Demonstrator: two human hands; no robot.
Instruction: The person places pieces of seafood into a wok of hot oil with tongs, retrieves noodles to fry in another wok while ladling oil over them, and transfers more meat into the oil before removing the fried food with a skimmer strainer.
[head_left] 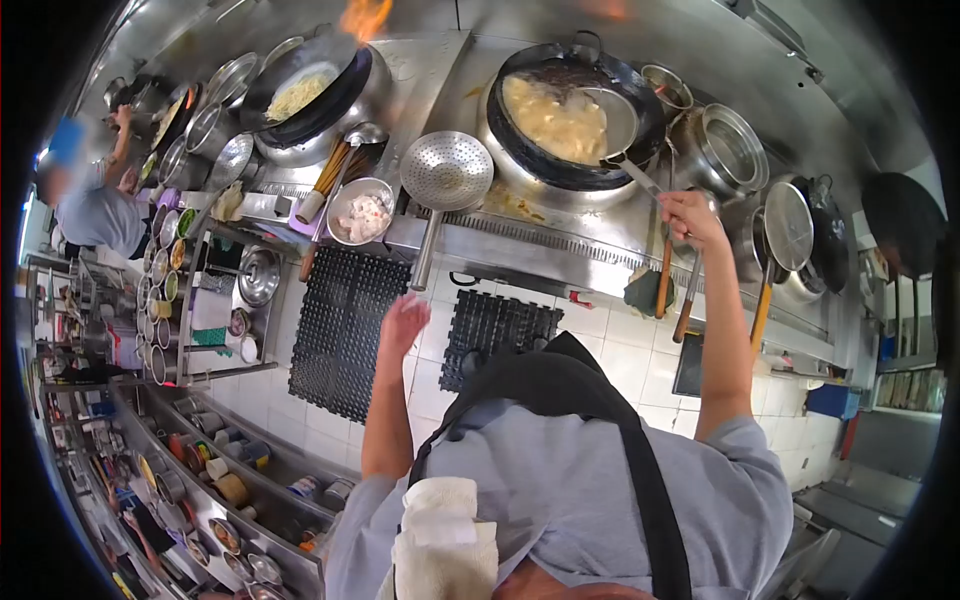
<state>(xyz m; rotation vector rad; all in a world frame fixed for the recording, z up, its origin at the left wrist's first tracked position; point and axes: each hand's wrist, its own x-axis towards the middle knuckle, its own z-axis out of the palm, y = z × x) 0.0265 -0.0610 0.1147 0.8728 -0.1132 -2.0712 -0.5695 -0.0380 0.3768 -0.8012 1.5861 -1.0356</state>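
My right hand [692, 218] grips the handle of a mesh skimmer [612, 118], whose round head is in a black wok [505, 125] on the range. Pale, battered-looking pieces of food [552, 115] lie in bubbling oil beside and partly under the skimmer. My left hand [405, 322] is raised in front of the range with its fingers loosely apart, holding nothing. Just beyond its fingertips is the handle end of a perforated strainer ladle [447, 170], which rests at the range edge. Left of that ladle sits a metal bowl [361, 211] of pale pinkish raw pieces.
A second wok [325, 105] with noodles stands left, near a flame [365, 18]. Handled strainers [789, 225] and a metal pot [733, 148] crowd the right. Ingredient tubs [160, 290] line a left rack, where another person [100, 215] works. Black mats [345, 335] cover part of the floor.
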